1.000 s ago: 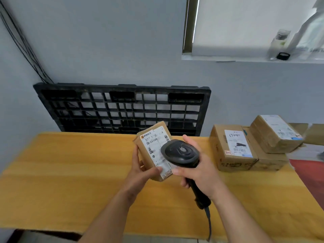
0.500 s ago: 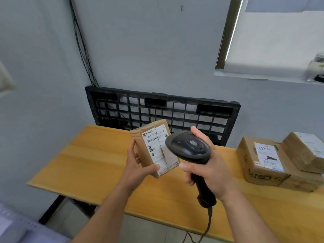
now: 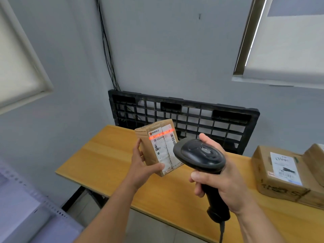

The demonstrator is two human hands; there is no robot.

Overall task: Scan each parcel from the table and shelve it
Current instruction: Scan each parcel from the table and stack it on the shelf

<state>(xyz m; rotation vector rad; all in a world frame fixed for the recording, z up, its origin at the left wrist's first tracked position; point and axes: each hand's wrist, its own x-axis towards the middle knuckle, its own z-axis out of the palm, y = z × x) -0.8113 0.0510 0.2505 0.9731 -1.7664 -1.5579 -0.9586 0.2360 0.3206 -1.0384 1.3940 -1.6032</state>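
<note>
Here, we gripped the small parcel (image 3: 157, 148) above the table (image 3: 105, 160) in our left hand (image 3: 142, 170), the red beam (image 3: 161, 135) from the scanner (image 3: 199, 156) clasped in our right hand (image 3: 222, 183) crossing its label, leaving shelving and further parcels (image 3: 278, 172) outstanding.

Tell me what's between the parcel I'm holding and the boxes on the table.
Head view: the black scanner, gripped by the right hand, lies between the held parcel and the boxes.
</note>
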